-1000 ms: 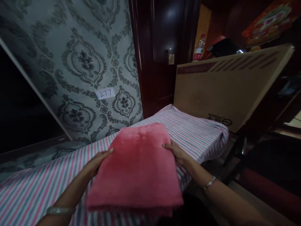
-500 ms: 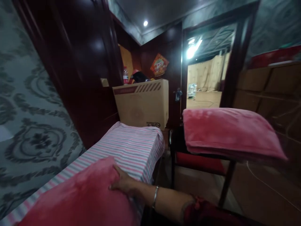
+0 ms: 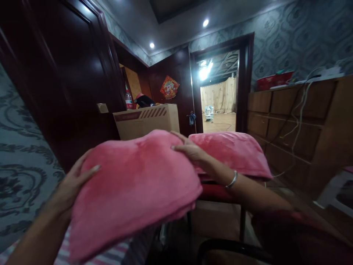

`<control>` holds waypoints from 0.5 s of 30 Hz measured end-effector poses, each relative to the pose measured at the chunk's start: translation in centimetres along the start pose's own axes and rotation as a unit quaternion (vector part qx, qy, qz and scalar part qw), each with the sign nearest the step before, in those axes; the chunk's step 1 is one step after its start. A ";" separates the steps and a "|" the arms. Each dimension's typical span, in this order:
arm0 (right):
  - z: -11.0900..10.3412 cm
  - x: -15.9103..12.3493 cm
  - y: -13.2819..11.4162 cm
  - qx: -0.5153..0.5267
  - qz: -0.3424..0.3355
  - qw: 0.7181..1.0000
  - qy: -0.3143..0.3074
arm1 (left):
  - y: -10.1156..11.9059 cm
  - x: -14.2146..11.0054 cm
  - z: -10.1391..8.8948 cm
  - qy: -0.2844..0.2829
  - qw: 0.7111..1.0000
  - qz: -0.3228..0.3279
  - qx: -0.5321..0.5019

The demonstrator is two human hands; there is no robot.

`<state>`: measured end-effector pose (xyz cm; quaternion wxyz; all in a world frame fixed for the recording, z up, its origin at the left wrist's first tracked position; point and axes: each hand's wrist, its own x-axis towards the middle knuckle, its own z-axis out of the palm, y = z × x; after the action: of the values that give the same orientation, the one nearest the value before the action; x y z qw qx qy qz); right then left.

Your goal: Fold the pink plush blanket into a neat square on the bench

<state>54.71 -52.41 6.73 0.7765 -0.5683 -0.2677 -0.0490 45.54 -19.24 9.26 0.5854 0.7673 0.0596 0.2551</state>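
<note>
Between my two hands hangs a folded pink plush blanket (image 3: 135, 180), lifted above the striped bed sheet (image 3: 116, 252). My left hand (image 3: 75, 180) grips its left edge, thumb on the near face. The upper right corner is pinched by my right hand (image 3: 190, 149), with a silver bangle on that wrist. Fingers behind the cloth are hidden on both sides. Just beyond my right hand, a second folded pink blanket (image 3: 231, 152) lies on a chair with a red seat (image 3: 217, 195).
A large cardboard box (image 3: 160, 119) stands behind the bed, with a bottle (image 3: 128, 99) on it. An open doorway (image 3: 219, 92) leads to another room. Wooden drawers (image 3: 286, 125) with dangling cables line the right wall. A white stool (image 3: 336, 191) is at the far right.
The blanket has risen off the bed and moved right, toward the chair. My left hand has come into view on its left edge. The camera view has turned right.
</note>
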 end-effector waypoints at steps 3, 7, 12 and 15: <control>-6.2 0.5 -4.9 -0.062 -0.021 0.996 0.068 | 4.0 2.3 8.2 -0.092 0.986 0.081 -0.113; -13.9 1.0 -10.1 -0.152 -0.063 0.974 0.157 | 7.8 5.8 17.9 -0.205 0.941 0.131 -0.235; -22.2 0.6 -13.4 -0.224 -0.070 0.942 0.242 | 8.9 8.9 28.8 -0.313 0.889 0.113 -0.314; -26.0 -0.5 -12.4 -0.218 -0.003 0.937 0.273 | 7.0 9.0 34.1 -0.369 0.882 0.030 -0.291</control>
<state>58.88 -80.49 11.62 0.6766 -0.6875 -0.0304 -0.2619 67.56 -47.44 12.34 0.7543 0.6023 -0.2603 -0.0233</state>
